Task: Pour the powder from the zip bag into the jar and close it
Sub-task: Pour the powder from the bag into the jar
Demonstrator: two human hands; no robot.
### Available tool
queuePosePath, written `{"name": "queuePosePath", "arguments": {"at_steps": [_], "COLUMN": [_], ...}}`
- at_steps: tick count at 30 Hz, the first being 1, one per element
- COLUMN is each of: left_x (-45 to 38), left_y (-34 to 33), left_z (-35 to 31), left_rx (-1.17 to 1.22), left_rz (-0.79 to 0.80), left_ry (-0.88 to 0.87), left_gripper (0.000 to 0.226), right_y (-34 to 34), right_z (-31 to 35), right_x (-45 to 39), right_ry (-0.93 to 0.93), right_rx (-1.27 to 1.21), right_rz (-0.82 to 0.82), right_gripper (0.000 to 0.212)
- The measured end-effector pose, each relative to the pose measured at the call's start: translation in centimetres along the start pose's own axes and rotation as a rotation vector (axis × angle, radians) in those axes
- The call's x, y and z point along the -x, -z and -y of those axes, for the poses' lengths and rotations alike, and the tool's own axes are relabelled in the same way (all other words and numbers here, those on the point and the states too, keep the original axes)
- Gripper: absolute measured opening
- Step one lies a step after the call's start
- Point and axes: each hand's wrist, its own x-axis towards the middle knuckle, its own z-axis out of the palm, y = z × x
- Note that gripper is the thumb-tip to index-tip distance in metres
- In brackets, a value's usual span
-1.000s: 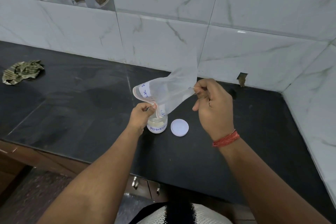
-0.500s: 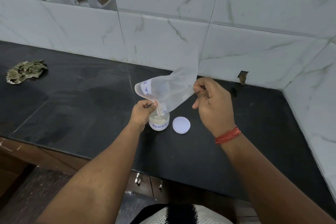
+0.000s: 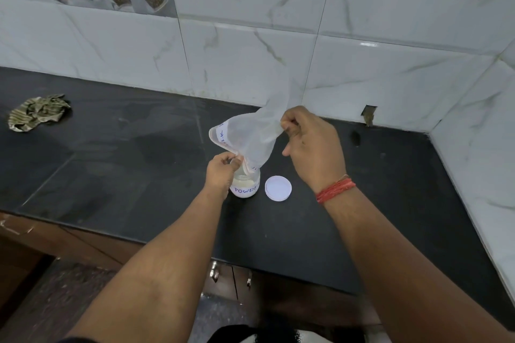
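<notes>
The zip bag (image 3: 249,138) hangs upside down over the jar (image 3: 246,182), with its open mouth going down into the top of the jar. The jar stands upright on the black bench (image 3: 111,164), a little left of the middle, and it has pale powder (image 3: 244,183) inside and a label with the letters "POWDE" on the near side.

The left hand (image 3: 221,168) is at the left side of the jar top; its fingers are curled together and its grip pinches the lower edge of the bag at the jar mouth. I cannot tell if this hand also touches the jar. The right hand (image 3: 312,145) is higher and to the right; its grip is closed on the upper part of the bag, thumb against fingers, and it lifts the bag's bottom end upward. A red thread band (image 3: 335,190) is around the right wrist.

The white lid (image 3: 278,188) lies flat on the bench just beside the jar, on its right, not touching it. Far on the left of the bench lies a crumpled striped cloth (image 3: 37,111), well apart from the jar. Behind the bench stands a wall of white marble-look tiles (image 3: 250,64).
</notes>
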Motion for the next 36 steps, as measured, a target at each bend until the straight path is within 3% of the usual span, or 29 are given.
{"name": "queuePosePath", "arguments": {"at_steps": [4, 6, 11, 14, 21, 23, 26, 29, 32, 36], "left_x": [-0.3, -0.3, -0.4, -0.6, -0.1, 0.2, 0.5, 0.4, 0.2, 0.3], "left_y": [0.3, 0.5, 0.9, 0.8, 1.0, 1.1, 1.3, 1.5, 1.0, -0.7], "left_z": [-0.1, -0.3, -0.4, -0.4, -0.8, -1.2, -1.7, -2.6, -4.0, -6.5], "left_rx": [0.005, 0.024, 0.035, 0.032, 0.043, 0.021, -0.051, -0.219, -0.434, -0.710], "left_rz": [-0.027, -0.040, -0.038, -0.039, -0.022, -0.017, 0.003, 0.013, 0.015, 0.039], "left_ry": [-0.019, -0.020, -0.009, -0.004, -0.014, -0.032, -0.099, -0.198, -0.306, -0.489], "left_gripper": [0.016, 0.005, 0.007, 0.005, 0.015, 0.003, 0.021, 0.020, 0.024, 0.002], "right_y": [0.3, 0.1, -0.1, -0.1, 0.7, 0.7, 1.3, 2.2, 2.2, 1.5], "right_z": [0.2, 0.2, 0.1, 0.2, -0.7, -1.7, -4.1, -7.7, -11.3, -14.7], "right_x": [0.1, 0.2, 0.2, 0.1, 0.2, 0.6, 1.6, 3.3, 5.7, 7.5], "right_ry": [0.028, 0.033, 0.008, -0.004, -0.082, -0.164, -0.355, -0.561, -0.761, -1.042], "right_rx": [-0.030, -0.026, -0.033, 0.033, -0.114, -0.117, -0.167, -0.249, -0.353, -0.592], "right_rz": [-0.056, -0.025, 0.034, 0.169, 0.031, 0.050, 0.001, -0.096, -0.091, -0.044], "right_gripper": [0.013, 0.012, 0.012, 0.015, 0.011, 0.011, 0.011, 0.011, 0.016, 0.037]}}
